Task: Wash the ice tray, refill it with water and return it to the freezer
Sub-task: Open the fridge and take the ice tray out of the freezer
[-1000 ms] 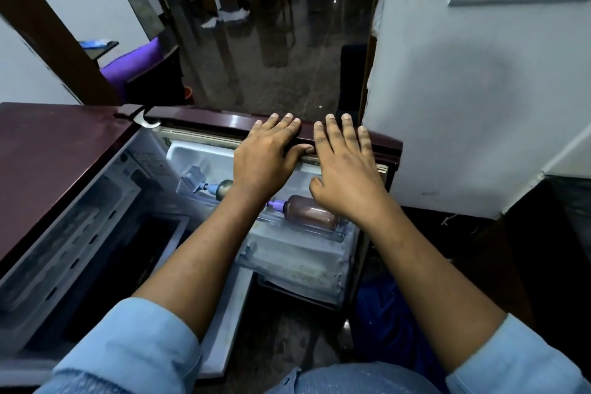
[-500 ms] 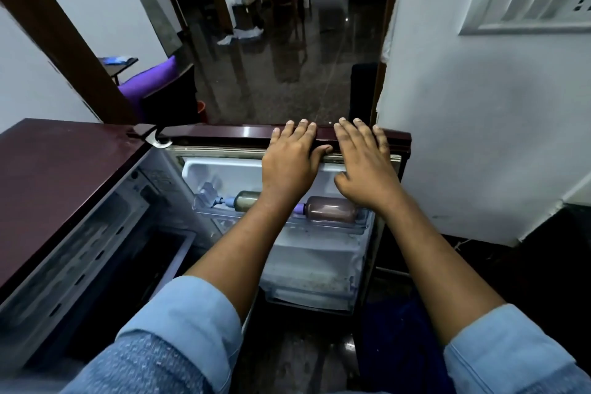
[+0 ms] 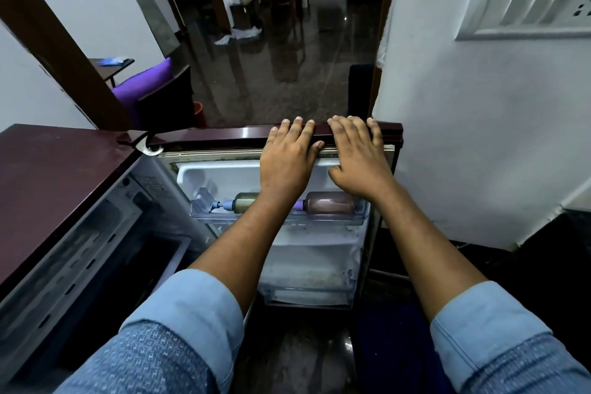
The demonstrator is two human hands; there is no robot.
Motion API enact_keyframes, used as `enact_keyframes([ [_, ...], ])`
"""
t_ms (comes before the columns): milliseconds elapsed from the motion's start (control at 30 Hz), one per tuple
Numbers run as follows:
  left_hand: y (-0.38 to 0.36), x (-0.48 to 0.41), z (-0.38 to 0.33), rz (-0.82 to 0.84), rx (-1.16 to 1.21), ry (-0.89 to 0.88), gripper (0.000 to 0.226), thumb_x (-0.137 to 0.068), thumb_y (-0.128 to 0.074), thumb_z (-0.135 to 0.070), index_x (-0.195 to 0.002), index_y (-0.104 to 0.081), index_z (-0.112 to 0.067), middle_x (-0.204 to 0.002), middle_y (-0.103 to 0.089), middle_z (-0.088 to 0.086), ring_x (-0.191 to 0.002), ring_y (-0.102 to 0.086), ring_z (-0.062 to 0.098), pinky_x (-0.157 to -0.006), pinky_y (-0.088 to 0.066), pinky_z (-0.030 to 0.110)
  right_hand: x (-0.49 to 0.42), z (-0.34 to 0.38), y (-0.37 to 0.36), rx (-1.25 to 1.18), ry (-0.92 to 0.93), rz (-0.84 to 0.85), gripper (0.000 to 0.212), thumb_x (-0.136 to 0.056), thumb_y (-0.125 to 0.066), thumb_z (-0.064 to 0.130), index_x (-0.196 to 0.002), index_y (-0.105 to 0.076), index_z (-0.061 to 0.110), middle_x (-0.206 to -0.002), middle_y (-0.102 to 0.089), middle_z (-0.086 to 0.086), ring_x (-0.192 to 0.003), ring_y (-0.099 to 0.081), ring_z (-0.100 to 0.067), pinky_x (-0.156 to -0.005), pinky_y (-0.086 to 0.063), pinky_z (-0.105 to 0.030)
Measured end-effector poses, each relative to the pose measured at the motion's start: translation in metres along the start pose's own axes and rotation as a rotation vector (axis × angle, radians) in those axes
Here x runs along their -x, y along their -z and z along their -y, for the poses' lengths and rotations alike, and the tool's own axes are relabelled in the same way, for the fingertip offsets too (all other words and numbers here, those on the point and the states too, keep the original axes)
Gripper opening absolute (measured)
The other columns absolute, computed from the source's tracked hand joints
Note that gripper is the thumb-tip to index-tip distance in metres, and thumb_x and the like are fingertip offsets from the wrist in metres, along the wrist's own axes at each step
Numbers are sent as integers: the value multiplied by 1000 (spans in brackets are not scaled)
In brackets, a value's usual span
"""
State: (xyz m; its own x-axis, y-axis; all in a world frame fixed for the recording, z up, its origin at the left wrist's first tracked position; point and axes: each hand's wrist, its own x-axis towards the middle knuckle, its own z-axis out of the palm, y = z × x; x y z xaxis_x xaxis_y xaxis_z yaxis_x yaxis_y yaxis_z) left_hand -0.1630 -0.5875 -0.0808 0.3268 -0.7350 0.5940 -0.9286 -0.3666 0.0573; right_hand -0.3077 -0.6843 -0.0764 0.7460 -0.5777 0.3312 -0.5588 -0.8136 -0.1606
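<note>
The maroon fridge (image 3: 54,176) stands at the left with its door (image 3: 211,134) swung wide open in front of me. My left hand (image 3: 287,160) and my right hand (image 3: 358,160) lie side by side, fingers straight, over the door's top edge. The freezer compartment (image 3: 83,253) shows at the left as a dim frosted opening. No ice tray is visible in this view.
Two bottles (image 3: 329,203) lie in the door's upper shelf (image 3: 224,217). A white wall with a switch plate (image 3: 531,6) is close on the right. Beyond the door are a dark glossy floor (image 3: 287,67) and a purple-cushioned chair (image 3: 147,86).
Both hands have stayed flat on the door's top edge. The door has swung a little farther from me and my view has lifted.
</note>
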Motion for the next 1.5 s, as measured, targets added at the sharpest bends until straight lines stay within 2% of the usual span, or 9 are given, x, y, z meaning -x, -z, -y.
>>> enact_keyframes([
  [267, -6, 3, 0, -18, 11, 11, 55, -110, -48, -48, -150, -59, -13, -154, -59, 14, -146, -51, 36, -123, -38, 52, -1, -1, -6, 21, 12, -23, 94, -85, -61, 28, -166, -15, 17, -172, -19, -5, -160, -10, -25, -128, 10, -48],
  [467, -10, 13, -2, -30, 81, 30, 51, -112, -45, -40, -157, -51, -18, -163, -46, 18, -154, -38, 36, -128, -27, 53, 4, -1, -8, 32, 25, -55, 95, -84, -62, 29, -166, -17, 15, -172, -21, -6, -160, -13, -26, -130, 5, -50],
  [600, -7, 14, 2, 15, 85, 11, 52, -112, -43, -41, -159, -47, -22, -165, -44, 16, -155, -36, 36, -129, -24, 52, 5, -1, -8, 48, 34, -68, 95, -84, -62, 29, -166, -17, 15, -172, -22, -6, -160, -12, -27, -130, 3, -51],
  [700, -1, 12, 4, 104, 32, -9, 58, -111, -41, -47, -163, -41, -22, -170, -38, 13, -158, -32, 35, -130, -18, 57, 4, 0, -7, 61, 30, -56, 95, -84, -62, 30, -167, -17, 14, -173, -21, -6, -161, -11, -28, -130, 3, -52],
  [833, 5, 14, 8, 201, -74, -33, 73, -107, -31, -62, -169, -23, -25, -177, -19, 6, -163, -18, 29, -122, 1, 75, 4, 1, -4, 59, 25, -34, 95, -87, -63, 29, -167, -13, 14, -174, -17, -6, -162, -6, -29, -130, 4, -53],
  [1033, 17, 17, 13, 264, -69, -3, 78, -105, -27, -72, -170, -12, -31, -179, -8, 5, -165, -9, 34, -121, 8, 74, 3, 5, -4, 6, 18, -46, 98, -91, -62, 41, -168, -7, 17, -176, -6, -7, -162, 3, -33, -126, 15, -52],
  [1100, 20, 19, 15, 274, -72, 10, 79, -105, -26, -74, -170, -11, -33, -180, -5, 3, -165, -6, 36, -121, 8, 74, 3, 9, -5, -4, 26, -46, 98, -92, -61, 43, -169, -6, 18, -176, -4, -7, -162, 4, -34, -124, 19, -52],
  [1400, 28, 45, 49, 270, -105, 97, 81, -101, -24, -78, -170, -9, -38, -180, 5, 5, -165, 1, 37, -123, 1, 77, 0, 39, -12, -24, 132, 6, 97, -96, -58, 48, -169, -1, 22, -177, 10, -5, -161, 13, -34, -125, 11, -64],
  [1500, 32, 64, 65, 266, -117, 140, 80, -101, -23, -78, -170, -6, -40, -179, 12, 5, -165, 6, 38, -122, 1, 77, -2, 51, -15, -26, 156, -4, 95, -95, -56, 49, -169, -1, 24, -177, 7, -3, -162, 4, -31, -122, 13, -71],
])
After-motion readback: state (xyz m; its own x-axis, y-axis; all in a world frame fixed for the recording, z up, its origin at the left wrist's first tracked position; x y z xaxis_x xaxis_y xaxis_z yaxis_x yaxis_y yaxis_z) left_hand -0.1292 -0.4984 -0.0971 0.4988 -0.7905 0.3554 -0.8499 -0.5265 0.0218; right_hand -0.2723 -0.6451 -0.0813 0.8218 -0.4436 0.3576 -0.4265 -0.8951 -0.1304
